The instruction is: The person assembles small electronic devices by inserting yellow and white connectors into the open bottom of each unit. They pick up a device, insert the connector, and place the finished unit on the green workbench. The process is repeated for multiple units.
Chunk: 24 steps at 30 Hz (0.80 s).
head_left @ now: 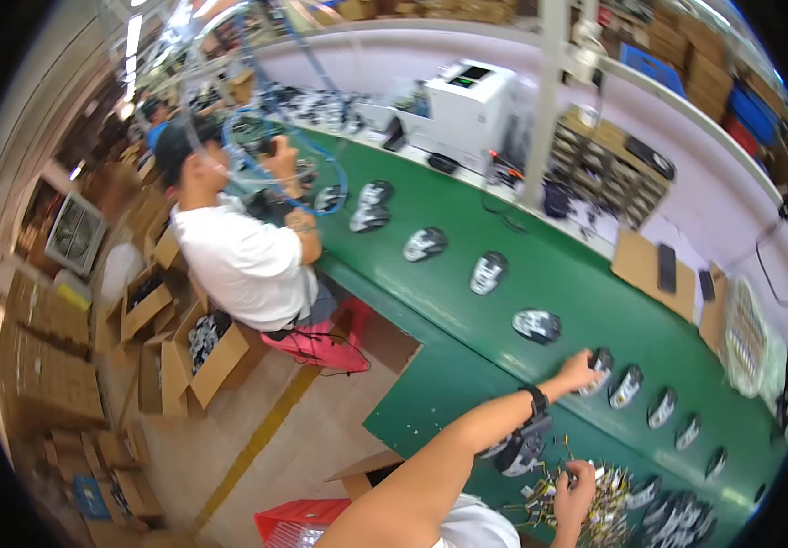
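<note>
Green belt (pixel 467 320): left hand (pixel 577 373) grasps a mouse (pixel 598 365) mid-belt; right hand (pixel 575 489) pinches small parts (pixel 599 507).

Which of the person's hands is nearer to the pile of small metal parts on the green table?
Right. The right hand rests on the pile of small metal parts; the left hand is farther up, touching a black and silver mouse.

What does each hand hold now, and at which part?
The left hand grips the near end of a black-and-silver part on the green belt. The right hand pinches something too small to identify.
</note>
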### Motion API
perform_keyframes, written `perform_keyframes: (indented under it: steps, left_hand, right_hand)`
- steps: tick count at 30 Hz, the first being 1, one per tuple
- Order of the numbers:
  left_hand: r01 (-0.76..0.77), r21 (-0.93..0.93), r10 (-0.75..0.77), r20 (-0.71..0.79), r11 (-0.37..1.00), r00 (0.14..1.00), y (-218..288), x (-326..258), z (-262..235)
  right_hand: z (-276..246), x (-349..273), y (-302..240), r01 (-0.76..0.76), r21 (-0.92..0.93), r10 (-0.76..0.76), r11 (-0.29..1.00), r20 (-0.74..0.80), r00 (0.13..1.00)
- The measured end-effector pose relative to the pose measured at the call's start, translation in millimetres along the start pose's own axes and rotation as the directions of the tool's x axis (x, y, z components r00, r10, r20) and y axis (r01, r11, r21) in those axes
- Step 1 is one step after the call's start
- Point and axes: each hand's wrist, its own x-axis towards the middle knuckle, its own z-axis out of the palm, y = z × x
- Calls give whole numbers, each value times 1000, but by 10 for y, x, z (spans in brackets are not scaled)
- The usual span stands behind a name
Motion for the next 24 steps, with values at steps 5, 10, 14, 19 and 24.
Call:
perform_keyframes:
  steps: [5, 10, 14, 19, 24]
  left_hand:
    - [-440, 661, 488, 126, 607, 864, 742, -133, -329]
    - [-389, 811, 522, 123, 438, 844, 605, 149, -807]
    - [-434, 814, 241, 366, 385, 899, 255, 319, -1013]
    - [-690, 556, 386, 574, 464, 722, 20, 645, -1291]
    - [-404, 710, 209, 349, 577, 913, 14, 465, -1519]
  right_hand:
    - [-50, -397, 136, -204, -38, 201, 978, -77, 977]
    - [-228, -776, 371, -416, 15, 416, 909, -69, 907]
    - [-94, -1073, 478, -479, 49, 482, 876, -110, 870]
    - [112, -1187, 454, -445, -153, 450, 882, -2, 893]
    - [358, -908, 744, -100, -281, 86, 955, -62, 994]
